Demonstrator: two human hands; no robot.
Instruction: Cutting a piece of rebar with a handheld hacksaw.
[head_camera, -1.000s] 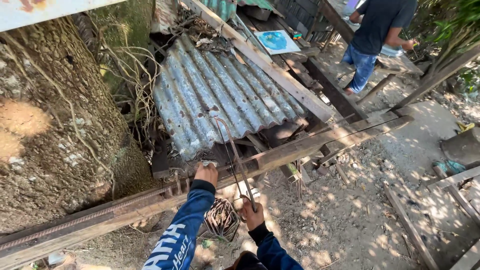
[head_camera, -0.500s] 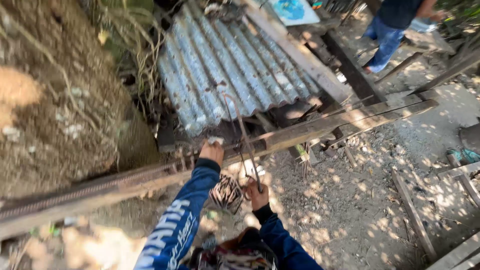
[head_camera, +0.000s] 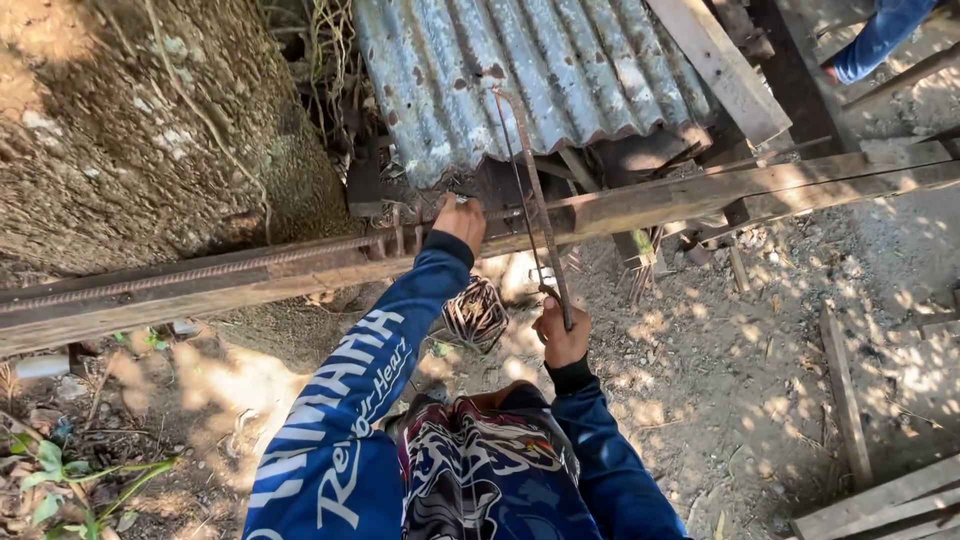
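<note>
My left hand (head_camera: 461, 220) presses down on a steel rod where it lies on a long wooden beam (head_camera: 650, 203) that crosses the view. My right hand (head_camera: 560, 332) grips the lower end of a rusty metal bending lever (head_camera: 530, 190), which slants up from the hand to the beam. A ribbed steel rod (head_camera: 200, 272) runs along the beam's top toward the left. Both arms wear blue long sleeves with white print. A coil of thin tie wire (head_camera: 476, 312) lies on the ground between my hands.
A large tree trunk (head_camera: 130, 130) fills the upper left. Rusted corrugated metal sheeting (head_camera: 530, 70) leans behind the beam. Another person's leg in jeans (head_camera: 880, 40) shows at top right. Loose wooden planks (head_camera: 850, 400) lie on the dirt at right.
The view has tilted down and moved closer to the beam. My hands keep their grips; the lever stays slanted between beam and right hand.
</note>
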